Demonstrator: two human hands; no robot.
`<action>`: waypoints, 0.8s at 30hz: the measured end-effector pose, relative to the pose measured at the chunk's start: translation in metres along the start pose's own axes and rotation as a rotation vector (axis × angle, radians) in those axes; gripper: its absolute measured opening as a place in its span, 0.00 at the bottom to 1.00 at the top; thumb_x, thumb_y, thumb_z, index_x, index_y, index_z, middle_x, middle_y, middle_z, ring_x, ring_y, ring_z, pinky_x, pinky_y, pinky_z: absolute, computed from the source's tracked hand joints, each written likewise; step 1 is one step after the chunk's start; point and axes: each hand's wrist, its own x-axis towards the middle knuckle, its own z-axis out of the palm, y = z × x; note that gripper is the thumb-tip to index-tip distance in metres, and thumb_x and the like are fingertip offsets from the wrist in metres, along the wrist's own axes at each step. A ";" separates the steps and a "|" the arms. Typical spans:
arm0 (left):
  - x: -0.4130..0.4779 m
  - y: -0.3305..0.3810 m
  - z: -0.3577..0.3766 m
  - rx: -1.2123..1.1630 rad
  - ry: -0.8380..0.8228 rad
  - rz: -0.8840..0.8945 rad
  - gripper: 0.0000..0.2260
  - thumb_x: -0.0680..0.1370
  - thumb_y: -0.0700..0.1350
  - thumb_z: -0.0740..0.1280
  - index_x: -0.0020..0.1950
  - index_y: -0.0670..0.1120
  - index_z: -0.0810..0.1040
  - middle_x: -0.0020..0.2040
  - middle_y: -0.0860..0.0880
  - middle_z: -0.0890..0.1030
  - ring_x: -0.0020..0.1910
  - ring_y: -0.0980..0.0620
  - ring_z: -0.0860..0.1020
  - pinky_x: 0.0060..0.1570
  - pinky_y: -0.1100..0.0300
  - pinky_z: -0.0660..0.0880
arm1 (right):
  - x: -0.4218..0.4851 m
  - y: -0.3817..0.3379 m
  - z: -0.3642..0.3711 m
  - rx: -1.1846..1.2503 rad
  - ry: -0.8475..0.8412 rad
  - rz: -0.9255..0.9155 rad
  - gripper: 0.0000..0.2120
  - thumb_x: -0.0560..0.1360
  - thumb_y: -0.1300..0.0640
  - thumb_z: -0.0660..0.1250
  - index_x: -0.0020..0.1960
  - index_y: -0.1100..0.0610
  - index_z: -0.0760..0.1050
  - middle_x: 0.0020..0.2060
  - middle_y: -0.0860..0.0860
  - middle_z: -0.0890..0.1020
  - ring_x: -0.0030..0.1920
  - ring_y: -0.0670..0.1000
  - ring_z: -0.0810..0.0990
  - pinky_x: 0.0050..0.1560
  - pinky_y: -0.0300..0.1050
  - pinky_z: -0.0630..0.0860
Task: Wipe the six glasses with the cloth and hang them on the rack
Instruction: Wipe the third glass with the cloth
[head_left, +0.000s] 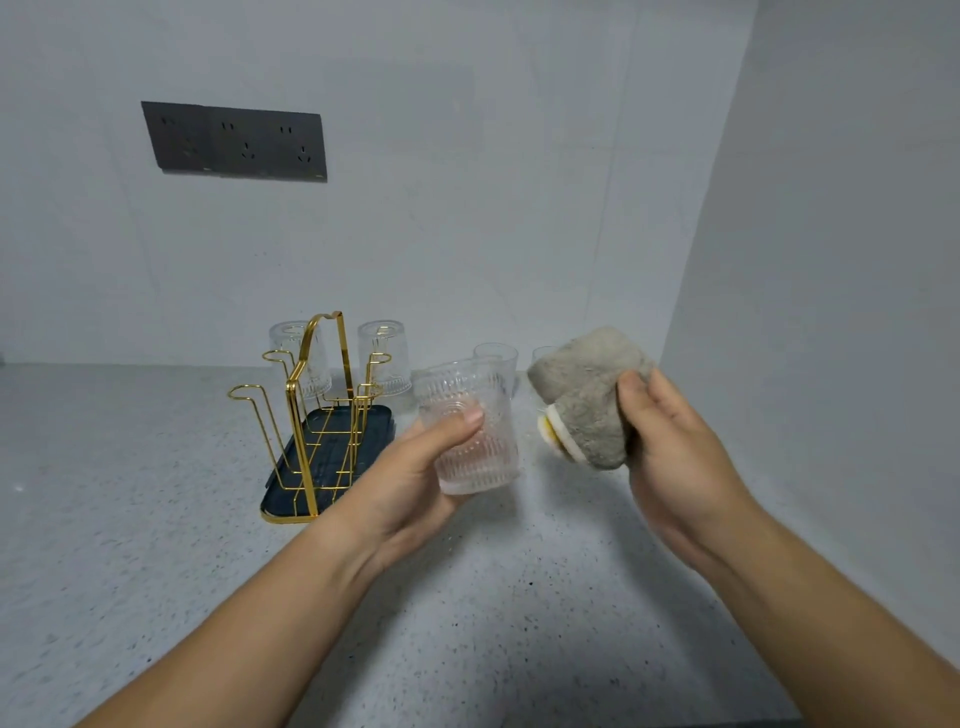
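My left hand (415, 483) grips a clear ribbed glass (475, 441), held upright above the counter. My right hand (670, 447) holds a bunched grey cloth (587, 400) with a white and yellow edge, just right of the glass and apart from it. The gold wire rack (317, 410) stands on a dark tray (283, 493) to the left. Two glasses hang upside down on its far pegs, one at the left (298, 353) and one at the right (384, 358). Another glass (496, 361) stands on the counter behind the held one. A further glass rim (540, 356) peeks out behind the cloth.
The speckled grey counter (467, 623) runs to a white back wall and a side wall (831, 260) close on the right. A dark socket panel (236, 143) sits on the back wall, upper left. The rack's near pegs (249, 395) carry nothing.
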 end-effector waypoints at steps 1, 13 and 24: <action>0.002 0.001 0.003 -0.003 0.016 0.037 0.32 0.65 0.50 0.83 0.66 0.43 0.80 0.56 0.45 0.84 0.55 0.47 0.83 0.57 0.53 0.82 | -0.002 0.005 0.007 0.025 0.007 0.028 0.14 0.85 0.52 0.57 0.58 0.53 0.81 0.54 0.50 0.88 0.56 0.48 0.86 0.60 0.47 0.78; 0.010 0.004 0.008 -0.087 0.163 0.318 0.13 0.73 0.39 0.72 0.57 0.49 0.81 0.51 0.49 0.86 0.54 0.50 0.85 0.54 0.53 0.82 | -0.016 0.019 0.036 0.358 -0.007 0.206 0.17 0.86 0.53 0.53 0.69 0.52 0.76 0.64 0.50 0.84 0.67 0.48 0.80 0.75 0.54 0.69; 0.011 -0.011 0.031 -0.109 0.260 0.305 0.22 0.73 0.31 0.74 0.66 0.42 0.77 0.52 0.43 0.83 0.55 0.43 0.84 0.57 0.48 0.83 | -0.025 0.024 0.061 0.569 -0.145 0.331 0.27 0.86 0.45 0.47 0.74 0.60 0.71 0.68 0.57 0.81 0.70 0.55 0.78 0.78 0.56 0.63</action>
